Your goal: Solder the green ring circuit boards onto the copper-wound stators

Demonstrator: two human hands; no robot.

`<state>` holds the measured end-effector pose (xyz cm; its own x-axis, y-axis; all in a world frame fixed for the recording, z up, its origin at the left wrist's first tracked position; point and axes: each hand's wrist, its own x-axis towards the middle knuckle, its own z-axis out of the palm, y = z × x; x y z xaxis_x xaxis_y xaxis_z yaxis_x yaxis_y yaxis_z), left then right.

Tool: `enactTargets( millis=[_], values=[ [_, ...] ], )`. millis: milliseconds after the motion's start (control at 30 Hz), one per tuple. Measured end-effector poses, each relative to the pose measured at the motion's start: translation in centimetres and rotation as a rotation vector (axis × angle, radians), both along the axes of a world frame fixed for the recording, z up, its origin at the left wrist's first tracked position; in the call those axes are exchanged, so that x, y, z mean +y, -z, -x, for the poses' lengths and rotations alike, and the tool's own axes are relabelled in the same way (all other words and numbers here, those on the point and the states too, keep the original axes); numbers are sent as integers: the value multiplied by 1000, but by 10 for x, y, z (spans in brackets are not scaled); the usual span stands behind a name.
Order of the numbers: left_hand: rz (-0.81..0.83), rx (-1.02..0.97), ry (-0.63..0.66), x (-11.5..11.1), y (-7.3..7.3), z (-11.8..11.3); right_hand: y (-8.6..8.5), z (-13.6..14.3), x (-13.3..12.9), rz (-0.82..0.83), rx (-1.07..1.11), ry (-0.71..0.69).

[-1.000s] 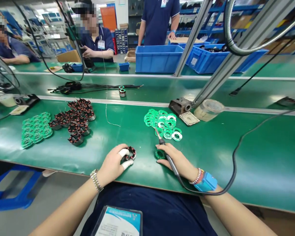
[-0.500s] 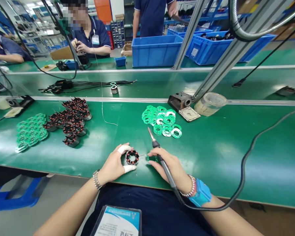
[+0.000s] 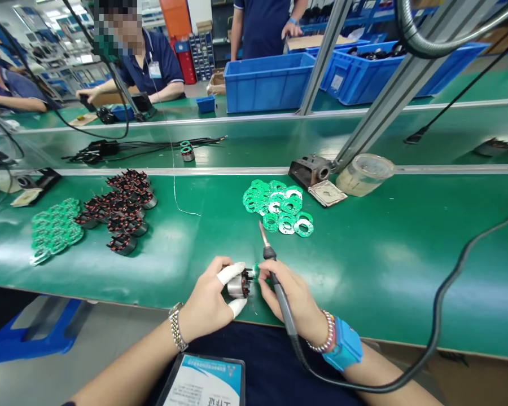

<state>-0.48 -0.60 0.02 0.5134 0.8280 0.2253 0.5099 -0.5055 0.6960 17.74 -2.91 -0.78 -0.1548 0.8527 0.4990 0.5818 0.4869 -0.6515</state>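
Observation:
Between the white-covered thumb and finger of my left hand (image 3: 214, 293) is a motor stator (image 3: 238, 285), turned on its side with its copper windings facing right. My right hand (image 3: 294, 296) grips a soldering iron (image 3: 283, 293), its tip pointing up and away from me. The same hand pinches a green ring-shaped circuit board (image 3: 255, 272) at the fingertips, close beside the stator's wound end; whether they touch I cannot tell. Beyond the iron's tip lies a pile of green and white ring boards (image 3: 275, 203).
On the left are many stators (image 3: 122, 211) and a stack of green boards (image 3: 56, 228). A solder wire (image 3: 175, 192) hangs down to the bench. An iron stand (image 3: 311, 171) and a plastic tub (image 3: 365, 173) stand behind the boards. The iron's cable (image 3: 436, 304) loops right. Co-workers sit and stand opposite.
My left hand has tipped the stator from face-up onto its side and shifted it slightly right. The ring board in my right hand is now right by it.

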Motion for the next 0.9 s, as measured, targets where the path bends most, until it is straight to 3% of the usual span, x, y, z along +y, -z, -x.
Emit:
enactTargets(
  millis=[200, 367, 567, 900],
  values=[
    [36, 10, 2, 5, 8, 10, -4, -29, -8, -18, 9, 13],
    [47, 3, -7, 8, 13, 11, -6, -54, -15, 11, 60, -59],
    [78, 19, -5, 11, 12, 6, -10, -53, -16, 122, 141, -25],
    [71, 7, 16, 11, 14, 6, -8, -53, -14, 202, 152, -109]
  ],
)
